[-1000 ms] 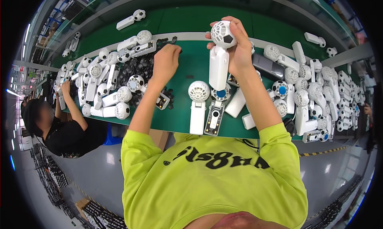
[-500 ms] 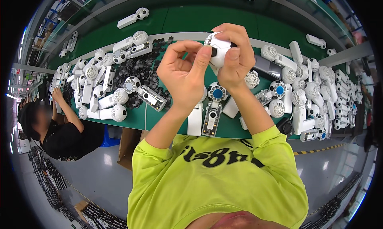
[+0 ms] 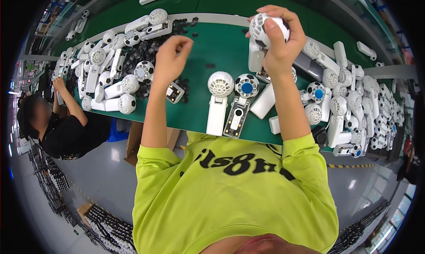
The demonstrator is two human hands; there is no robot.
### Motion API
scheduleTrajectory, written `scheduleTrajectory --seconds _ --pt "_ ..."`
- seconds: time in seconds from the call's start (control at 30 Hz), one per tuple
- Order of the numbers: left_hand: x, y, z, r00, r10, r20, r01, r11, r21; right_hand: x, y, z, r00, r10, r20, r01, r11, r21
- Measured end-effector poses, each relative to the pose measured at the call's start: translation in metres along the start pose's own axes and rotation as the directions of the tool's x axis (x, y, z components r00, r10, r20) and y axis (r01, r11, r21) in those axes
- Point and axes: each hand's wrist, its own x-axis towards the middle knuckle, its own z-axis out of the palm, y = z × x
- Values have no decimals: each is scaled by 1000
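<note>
My right hand (image 3: 283,41) is raised and wrapped round the ball-shaped head of a white handheld fan (image 3: 262,28), which has an open grille and black football patches. Its pale handle hangs below my fingers. On the left, my left hand (image 3: 172,59) is apart from the fan, fingers curled and thumb bent towards the forefinger; anything between the tips is too small to make out. It hovers over the edge of a heap of small black pieces (image 3: 148,50). Below, a white fan with a round grille (image 3: 220,83) lies beside an opened fan with a blue disc (image 3: 246,86).
Many white fans (image 3: 97,57) are piled beyond the black pieces at left, and more fans (image 3: 338,105) crowd the right. A dark grey box-shaped object (image 3: 308,67) lies near my right wrist. A co-worker in black (image 3: 66,125) sits at the left of the green table (image 3: 199,46).
My hands have parted. The left has let go of the fan and moved left towards the black pieces, while the right has carried the fan up and right.
</note>
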Motion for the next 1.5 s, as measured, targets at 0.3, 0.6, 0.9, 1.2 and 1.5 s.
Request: scheduleTrajectory --seconds 0.3,0.6,0.9,1.2,1.5 --pt "-42 -4 -35 891 -40 452 -278 738 615 -1 4 -15 964 266 -32 -258 954 150" --pt "-11 -2 -31 742 -297 602 -131 815 564 -3 5 -12 983 182 21 -183 964 192" --pt "-10 40 -23 802 349 485 -496 842 214 -4 12 -20 935 -162 315 128 984 127" --pt "1 92 13 826 542 156 -542 839 -46 -12 6 -10 917 -185 354 216 975 -51" --pt "13 71 34 916 370 155 -284 871 -401 -9 9 -13 932 -164 323 196 978 -67"
